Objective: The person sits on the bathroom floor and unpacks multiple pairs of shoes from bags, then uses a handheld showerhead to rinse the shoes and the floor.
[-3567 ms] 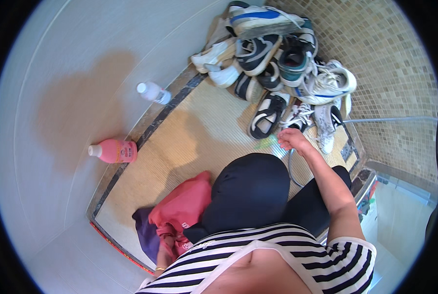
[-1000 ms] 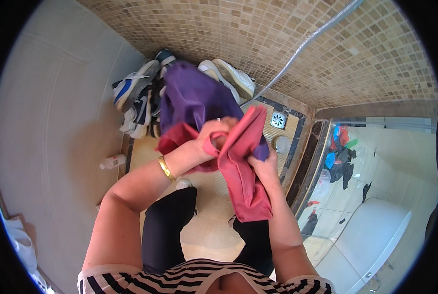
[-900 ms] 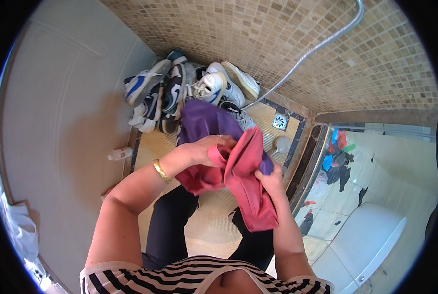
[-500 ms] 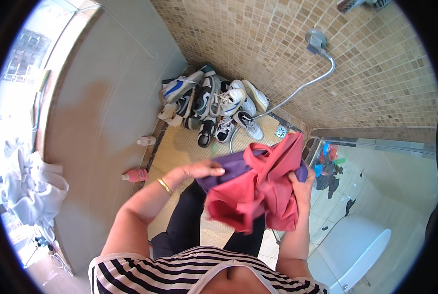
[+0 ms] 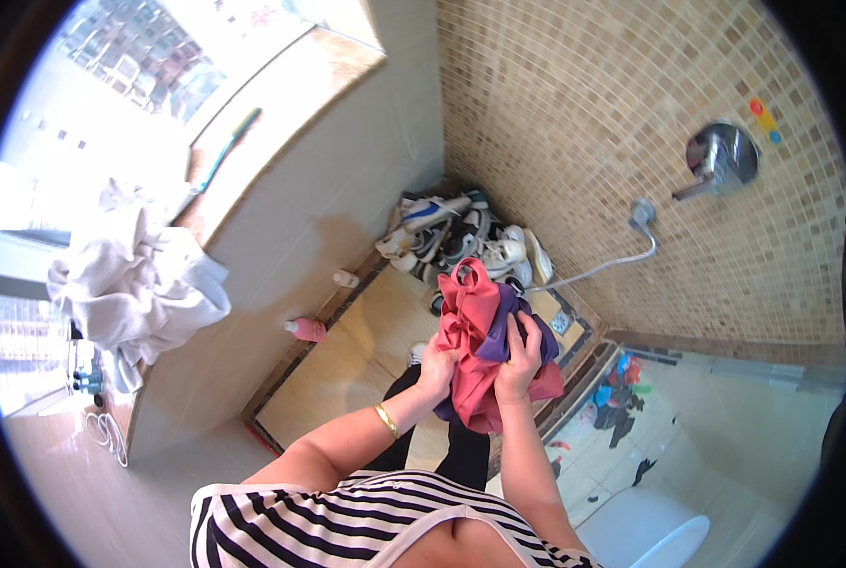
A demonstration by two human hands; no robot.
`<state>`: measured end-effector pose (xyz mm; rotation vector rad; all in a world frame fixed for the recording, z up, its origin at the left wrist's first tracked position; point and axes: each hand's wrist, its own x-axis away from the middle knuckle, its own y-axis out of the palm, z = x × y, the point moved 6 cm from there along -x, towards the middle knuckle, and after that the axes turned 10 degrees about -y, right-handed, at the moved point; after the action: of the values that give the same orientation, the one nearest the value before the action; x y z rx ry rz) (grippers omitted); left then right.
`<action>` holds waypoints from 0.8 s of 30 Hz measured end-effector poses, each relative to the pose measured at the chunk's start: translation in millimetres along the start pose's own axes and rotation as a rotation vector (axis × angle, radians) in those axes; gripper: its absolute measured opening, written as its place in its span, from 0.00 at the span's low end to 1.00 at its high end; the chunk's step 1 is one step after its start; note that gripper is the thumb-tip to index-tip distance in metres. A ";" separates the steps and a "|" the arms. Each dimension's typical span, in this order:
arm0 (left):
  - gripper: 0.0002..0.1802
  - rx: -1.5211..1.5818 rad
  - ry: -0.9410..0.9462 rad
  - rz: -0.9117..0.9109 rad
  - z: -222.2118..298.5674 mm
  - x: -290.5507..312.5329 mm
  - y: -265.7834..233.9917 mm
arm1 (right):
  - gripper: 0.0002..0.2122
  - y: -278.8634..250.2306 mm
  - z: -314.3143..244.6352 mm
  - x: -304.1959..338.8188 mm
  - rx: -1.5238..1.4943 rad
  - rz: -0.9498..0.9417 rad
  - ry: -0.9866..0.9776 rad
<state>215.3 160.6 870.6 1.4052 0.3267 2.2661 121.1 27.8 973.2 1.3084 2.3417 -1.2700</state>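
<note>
I hold a bunched coral-red and purple cloth (image 5: 472, 312) in front of me, with a strap-like loop at its top. My left hand (image 5: 436, 367) is closed on its left side. My right hand (image 5: 517, 362) lies over the purple part, thumb and fingers gripping it. The cloth's overall shape is lost in the folds, so I cannot tell what kind of article it is. Beyond it a pile of sneakers (image 5: 461, 237) fills the far corner of the floor; the cloth covers some of the nearest ones.
A pink bottle (image 5: 305, 329) and a small white bottle (image 5: 345, 278) are along the left wall. White fabric (image 5: 148, 279) drapes over the window ledge. At right are a shower tap (image 5: 721, 159), a hose (image 5: 603, 267), a floor drain (image 5: 561, 322), scattered dark and coloured pieces (image 5: 617, 412) and a white toilet (image 5: 645, 530).
My hands have come closer together and gathered the cloth into a smaller bundle. The view has shifted, bringing more of the window ledge and the shower tap into sight.
</note>
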 end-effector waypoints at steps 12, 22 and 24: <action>0.30 0.014 0.140 -0.421 212.7 113.1 34.7 | 0.22 70.2 -183.9 -104.5 0.365 -0.189 -0.230; 0.25 -0.234 0.294 -0.165 294.9 71.6 -31.1 | 0.36 34.1 -161.2 -153.5 -0.197 -0.260 -0.223; 0.29 -0.287 0.272 -0.305 309.4 109.6 3.6 | 0.48 16.6 -140.2 -194.0 -0.361 -0.354 -0.130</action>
<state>448.6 200.4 1098.1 0.8435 0.2660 2.1454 283.5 17.0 1149.6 0.7048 2.6226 -0.9113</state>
